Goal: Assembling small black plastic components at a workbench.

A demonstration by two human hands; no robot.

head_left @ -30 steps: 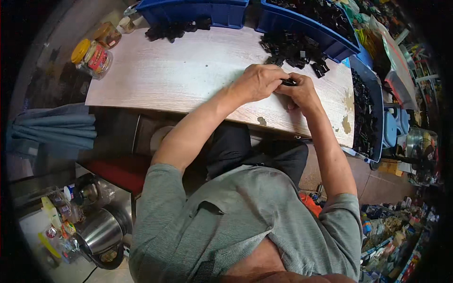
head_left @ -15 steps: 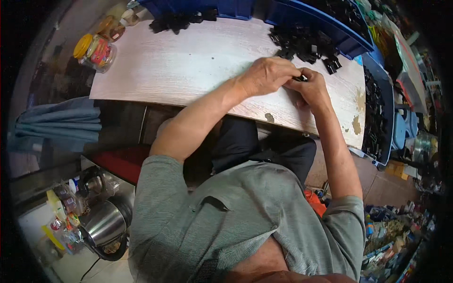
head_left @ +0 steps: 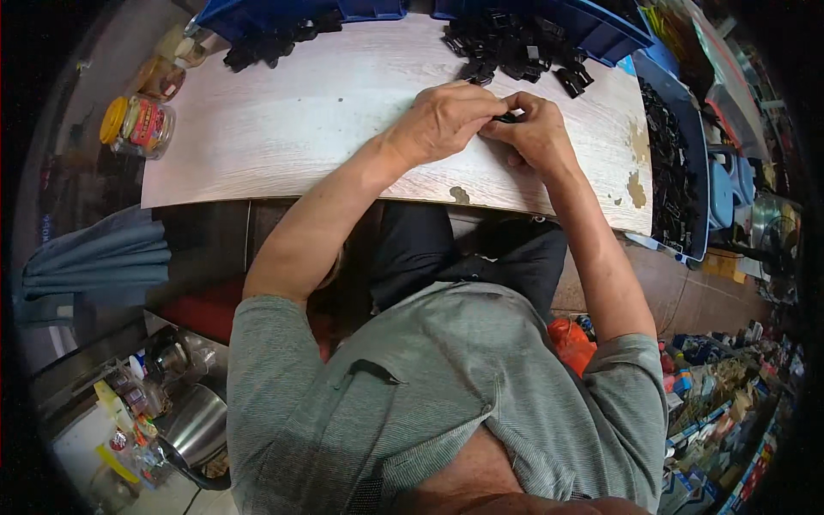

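Observation:
A small black plastic part is pinched between my two hands above the pale wood-grain table. My left hand has its fingers closed on one side of it, the back of the hand upward. From the other side my right hand grips it between thumb and forefinger. Fingers cover most of the part, so its exact shape is hidden. Just beyond my hands lies a loose pile of similar black plastic parts. A smaller heap of black parts sits at the far left.
Blue bins line the table's far edge. Right of the table, another blue bin is full of black parts. A yellow-lidded jar stands at the left edge, and a steel kettle is lower left. The tabletop has worn patches.
The whole view has shifted, so table and hands appear farther left and slightly higher. Both hands keep hold of the small black part, with only slight finger movement.

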